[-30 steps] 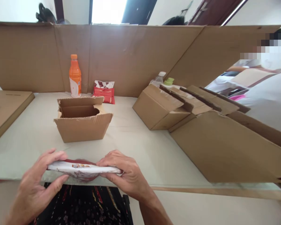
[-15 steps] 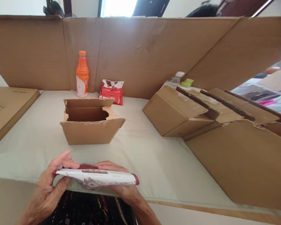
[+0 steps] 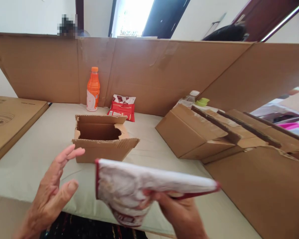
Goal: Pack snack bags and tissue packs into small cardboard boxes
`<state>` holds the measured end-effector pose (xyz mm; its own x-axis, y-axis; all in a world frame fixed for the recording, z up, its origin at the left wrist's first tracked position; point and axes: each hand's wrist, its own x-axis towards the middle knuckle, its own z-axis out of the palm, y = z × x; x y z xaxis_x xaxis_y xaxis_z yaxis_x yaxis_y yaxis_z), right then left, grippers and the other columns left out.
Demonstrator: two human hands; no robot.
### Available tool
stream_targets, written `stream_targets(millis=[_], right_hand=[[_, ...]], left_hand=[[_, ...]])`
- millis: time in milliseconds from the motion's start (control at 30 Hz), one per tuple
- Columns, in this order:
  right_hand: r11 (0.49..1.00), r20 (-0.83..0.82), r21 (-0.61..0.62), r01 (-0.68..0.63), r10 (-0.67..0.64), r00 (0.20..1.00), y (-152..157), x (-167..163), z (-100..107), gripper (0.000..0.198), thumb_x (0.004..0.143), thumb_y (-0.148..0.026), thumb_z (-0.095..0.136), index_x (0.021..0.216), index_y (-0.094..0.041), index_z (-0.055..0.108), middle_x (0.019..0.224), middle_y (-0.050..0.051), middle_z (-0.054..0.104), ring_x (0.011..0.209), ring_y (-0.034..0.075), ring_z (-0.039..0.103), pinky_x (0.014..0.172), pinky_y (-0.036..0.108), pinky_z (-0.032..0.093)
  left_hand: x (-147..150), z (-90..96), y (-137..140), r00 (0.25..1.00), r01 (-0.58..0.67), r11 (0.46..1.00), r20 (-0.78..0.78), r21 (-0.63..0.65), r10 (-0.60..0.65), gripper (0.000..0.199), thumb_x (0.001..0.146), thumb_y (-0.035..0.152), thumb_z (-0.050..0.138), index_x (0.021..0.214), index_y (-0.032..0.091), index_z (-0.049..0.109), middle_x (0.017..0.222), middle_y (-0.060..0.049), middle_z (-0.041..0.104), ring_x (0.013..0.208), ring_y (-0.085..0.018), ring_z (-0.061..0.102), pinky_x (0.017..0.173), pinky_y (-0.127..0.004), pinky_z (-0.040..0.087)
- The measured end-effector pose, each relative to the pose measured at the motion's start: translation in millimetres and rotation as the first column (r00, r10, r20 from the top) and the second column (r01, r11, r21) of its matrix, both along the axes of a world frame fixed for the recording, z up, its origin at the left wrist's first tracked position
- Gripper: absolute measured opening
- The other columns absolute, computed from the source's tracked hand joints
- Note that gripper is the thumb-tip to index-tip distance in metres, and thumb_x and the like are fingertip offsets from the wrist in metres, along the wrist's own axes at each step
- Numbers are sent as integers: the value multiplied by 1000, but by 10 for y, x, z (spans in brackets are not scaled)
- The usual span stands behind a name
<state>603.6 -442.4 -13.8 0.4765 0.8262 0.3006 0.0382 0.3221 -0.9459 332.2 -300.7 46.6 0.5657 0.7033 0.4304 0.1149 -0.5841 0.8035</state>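
Note:
My right hand [image 3: 180,212] grips a white and dark red printed packet [image 3: 129,186] over the table's front edge. The packet is tilted and blurred by motion, its contents unreadable. To its left, my left hand [image 3: 52,192] is empty, with thumb and fingers spread apart. Just beyond the hands stands a small cardboard box [image 3: 102,151], its top flaps up and the dark inside partly visible. Behind that box, a red and white packet [image 3: 122,109] leans by the cardboard wall. An orange drink bottle [image 3: 93,89] stands upright next to it.
A tall cardboard wall [image 3: 149,69] runs along the back of the table. Several open cardboard boxes [image 3: 259,186] line the right side, with a clear bottle [image 3: 192,97] and a yellow-green item [image 3: 202,102] behind them. A flat carton [image 3: 15,122] lies at left.
My left hand has let go of the packet. My right hand has carried it to the right and turned its printed face more toward me. The view has tilted up slightly.

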Motion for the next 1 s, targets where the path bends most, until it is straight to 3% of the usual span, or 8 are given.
stream_targets(millis=[67, 133, 233, 300, 367, 500, 633, 1000], right_hand=[[959, -46, 132, 252, -248, 968, 70, 170, 231, 16, 76, -25, 84, 90, -31, 80, 81, 1, 80, 71, 24, 76, 67, 35, 66], [837, -129, 265, 479, -461, 878, 237, 277, 566, 23, 75, -25, 84, 94, -36, 78, 95, -1, 80, 91, 23, 76, 82, 36, 64], [701, -148, 449, 553, -552, 820, 617, 307, 1062, 17, 74, -32, 85, 87, -38, 76, 112, -2, 77, 121, 26, 66, 103, 44, 55], [699, -120, 525, 486, -505, 855, 896, 280, 1256, 18, 72, -38, 87, 87, -37, 76, 117, -3, 75, 128, 27, 61, 108, 48, 50], [765, -77, 517, 383, -405, 911, 1148, 258, 1303, 24, 71, -40, 88, 91, -34, 76, 117, -2, 75, 124, 27, 64, 108, 48, 50], [930, 127, 344, 132, -185, 975, 1469, 293, 1159, 27, 67, -38, 90, 88, -28, 78, 97, 0, 79, 94, 25, 73, 90, 43, 61], [995, 349, 97, -2, -32, 937, 1505, 373, 1137, 22, 67, -39, 89, 82, -25, 80, 82, -1, 80, 75, 24, 74, 68, 38, 65], [873, 648, -451, -188, 464, 604, 1549, 458, 1566, 10, 71, -31, 83, 72, -21, 80, 66, -2, 76, 56, 18, 67, 47, 26, 53]], left_hand=[[135, 160, 129, 996, -50, 972, -66, 230, 67, 56, 99, 32, 55, 152, 32, 38, 144, -10, 61, 138, -26, 53, 114, -45, 45], [292, 270, 279, 986, -49, 886, -120, 461, 117, 56, 97, 25, 58, 150, 27, 39, 142, -12, 61, 137, -26, 54, 112, -46, 46], [484, 314, 495, 957, 18, 746, -227, 666, 180, 42, 95, 19, 54, 136, 16, 52, 129, -16, 69, 131, -33, 58, 110, -58, 45], [541, 290, 584, 924, 80, 710, -319, 700, 210, 27, 93, 14, 50, 117, 15, 63, 108, -14, 76, 122, -36, 64, 109, -66, 41], [539, 256, 612, 902, 105, 695, -362, 711, 234, 21, 92, 10, 47, 100, 17, 65, 90, -9, 76, 115, -36, 68, 109, -69, 39], [448, 205, 558, 896, 33, 663, -315, 748, 311, 17, 93, 11, 49, 89, 17, 64, 83, -8, 74, 108, -34, 69, 107, -67, 40], [394, 177, 513, 881, 30, 646, -326, 762, 343, 19, 92, 9, 49, 84, 15, 65, 83, -9, 72, 103, -34, 69, 104, -65, 43], [392, 140, 553, 874, -1, 651, -316, 759, 370, 24, 92, 6, 47, 81, 16, 66, 83, -8, 67, 91, -29, 64, 100, -63, 46]])
